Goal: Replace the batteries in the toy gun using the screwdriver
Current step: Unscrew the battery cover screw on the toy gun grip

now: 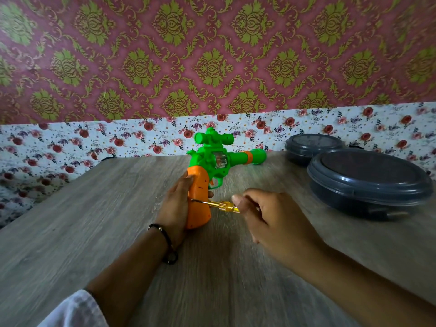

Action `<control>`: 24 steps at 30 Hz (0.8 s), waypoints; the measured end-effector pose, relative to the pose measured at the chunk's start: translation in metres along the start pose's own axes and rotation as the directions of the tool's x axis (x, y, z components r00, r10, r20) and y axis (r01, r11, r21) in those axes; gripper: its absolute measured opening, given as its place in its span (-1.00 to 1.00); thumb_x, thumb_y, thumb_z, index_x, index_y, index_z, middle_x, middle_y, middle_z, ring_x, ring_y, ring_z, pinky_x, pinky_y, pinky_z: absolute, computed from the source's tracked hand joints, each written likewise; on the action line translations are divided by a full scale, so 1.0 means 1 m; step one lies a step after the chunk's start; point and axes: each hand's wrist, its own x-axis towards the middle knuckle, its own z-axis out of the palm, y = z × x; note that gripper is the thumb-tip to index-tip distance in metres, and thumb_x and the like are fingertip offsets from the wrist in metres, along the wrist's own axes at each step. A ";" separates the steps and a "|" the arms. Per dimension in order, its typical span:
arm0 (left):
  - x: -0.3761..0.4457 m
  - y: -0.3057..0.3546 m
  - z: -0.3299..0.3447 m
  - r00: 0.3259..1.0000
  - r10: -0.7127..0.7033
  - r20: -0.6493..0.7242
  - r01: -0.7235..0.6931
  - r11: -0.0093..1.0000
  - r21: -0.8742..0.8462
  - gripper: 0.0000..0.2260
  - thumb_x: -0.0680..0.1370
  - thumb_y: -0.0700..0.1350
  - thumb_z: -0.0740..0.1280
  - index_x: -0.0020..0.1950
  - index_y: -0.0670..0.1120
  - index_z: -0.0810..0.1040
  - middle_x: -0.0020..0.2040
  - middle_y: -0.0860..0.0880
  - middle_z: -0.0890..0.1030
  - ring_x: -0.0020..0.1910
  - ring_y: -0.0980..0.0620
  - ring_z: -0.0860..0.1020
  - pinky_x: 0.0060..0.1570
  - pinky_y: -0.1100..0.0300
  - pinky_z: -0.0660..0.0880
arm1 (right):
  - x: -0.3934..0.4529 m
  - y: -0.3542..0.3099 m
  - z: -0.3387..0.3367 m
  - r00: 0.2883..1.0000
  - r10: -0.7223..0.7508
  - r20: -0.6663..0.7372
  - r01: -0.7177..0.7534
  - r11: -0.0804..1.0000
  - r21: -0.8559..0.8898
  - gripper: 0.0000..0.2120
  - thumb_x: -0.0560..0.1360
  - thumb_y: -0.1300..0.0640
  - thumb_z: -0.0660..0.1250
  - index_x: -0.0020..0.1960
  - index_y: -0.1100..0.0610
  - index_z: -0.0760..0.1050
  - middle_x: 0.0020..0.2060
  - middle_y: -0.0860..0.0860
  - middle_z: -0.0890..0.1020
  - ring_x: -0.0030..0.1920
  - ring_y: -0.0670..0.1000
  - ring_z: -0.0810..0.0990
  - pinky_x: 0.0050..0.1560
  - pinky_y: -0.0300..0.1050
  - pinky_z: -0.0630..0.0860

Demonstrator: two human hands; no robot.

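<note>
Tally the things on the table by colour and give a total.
Green and orange: 1, the toy gun
Yellow: 1, the screwdriver
Dark grey: 2, the near container and the far container
Total: 4

A home room: ornate pink-and-gold damask wallpaper (212,55) above a rose-patterned strip (94,140), behind a wood-grain table (94,220) holding two lidded grey containers (368,182) far right.
</note>
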 end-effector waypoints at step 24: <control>-0.001 0.001 0.003 1.000 0.005 0.002 -0.005 1.000 -0.020 -0.63 0.61 0.08 0.08 0.33 -0.06 0.42 -0.16 -0.11 0.67 -0.20 -0.04 0.62 -0.12 0.07 0.50 | 0.002 -0.002 0.000 0.998 -0.061 0.000 0.060 0.990 0.131 -0.89 0.40 0.06 0.35 -0.08 -0.04 0.54 -0.26 -0.22 0.52 -0.27 -0.19 0.51 -0.29 -0.35 0.36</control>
